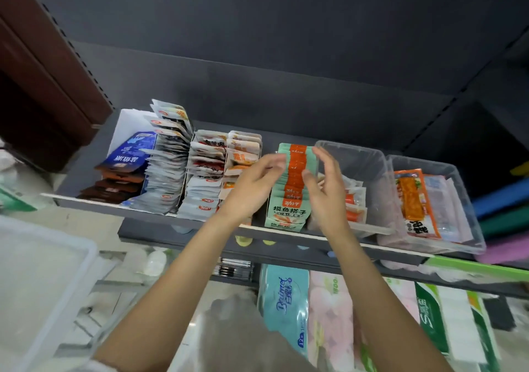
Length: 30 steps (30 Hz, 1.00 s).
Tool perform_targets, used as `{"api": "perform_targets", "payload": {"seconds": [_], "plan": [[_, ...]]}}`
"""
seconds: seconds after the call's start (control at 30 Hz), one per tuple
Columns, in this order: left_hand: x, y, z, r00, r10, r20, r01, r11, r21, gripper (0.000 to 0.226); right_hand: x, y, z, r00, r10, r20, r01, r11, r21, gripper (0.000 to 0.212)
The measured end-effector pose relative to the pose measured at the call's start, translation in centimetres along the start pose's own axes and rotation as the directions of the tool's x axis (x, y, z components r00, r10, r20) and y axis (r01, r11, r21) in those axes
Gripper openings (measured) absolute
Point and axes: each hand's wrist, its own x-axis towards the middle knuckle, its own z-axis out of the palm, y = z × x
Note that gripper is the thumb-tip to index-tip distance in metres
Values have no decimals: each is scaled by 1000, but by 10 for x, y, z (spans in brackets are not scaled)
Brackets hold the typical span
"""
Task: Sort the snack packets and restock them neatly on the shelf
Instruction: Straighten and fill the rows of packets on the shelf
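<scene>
On the shelf most of our sorting looks done. Out past our left fingers, white packets and brown packets stand in tidy filed rows. Beyond our right fingers sit two clear tubs; the far tub holds loose orange packets that we judge are left to sort. Between our fingers stands the green-and-orange stack, upright in its box. Our left hand presses its side with fingers nearly straight; our right hand cups the other side, fingers gently curved round the packets, squaring them up.
</scene>
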Motion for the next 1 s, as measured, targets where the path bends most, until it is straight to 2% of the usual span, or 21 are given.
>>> {"api": "perform_targets", "payload": {"seconds": [0.1, 0.2, 0.27, 0.37, 0.5, 0.63, 0.73, 0.83, 0.93, 1.0], "plan": [[-39, -5, -29, 991, 126, -42, -110, 955, 274, 20, -14, -10, 1, 975, -217, 46, 221, 954, -201, 36], [-70, -15, -64, 930, 350, -110, -196, 726, 659, 23, -26, -18, 12, 903, -406, 137, 428, 829, -360, 33], [-75, -23, -88, 893, 443, -81, -205, 560, 803, 25, -25, -20, 25, 874, -436, 215, 485, 751, -448, 37], [-59, -38, -118, 856, 514, 55, -283, 376, 882, 22, -11, -25, 43, 873, -367, 322, 487, 704, -518, 45], [-12, -47, -130, 774, 584, 245, -405, 159, 900, 24, 24, -34, 59, 892, -289, 348, 436, 756, -488, 45], [25, -54, -123, 775, 494, 394, -473, 40, 880, 44, 55, -35, 74, 897, -205, 391, 401, 749, -527, 41], [39, -55, -117, 761, 423, 492, -513, -73, 856, 53, 64, -34, 86, 881, -239, 409, 445, 713, -542, 28], [52, -56, -117, 692, 471, 547, -578, -92, 811, 45, 67, -35, 92, 880, -295, 373, 468, 679, -566, 19], [64, -57, -119, 623, 559, 546, -651, -17, 759, 36, 66, -34, 90, 887, -297, 355, 451, 725, -520, 18], [71, -54, -120, 622, 608, 494, -651, 50, 757, 19, 63, -32, 84, 883, -271, 383, 436, 775, -457, 16]]}}
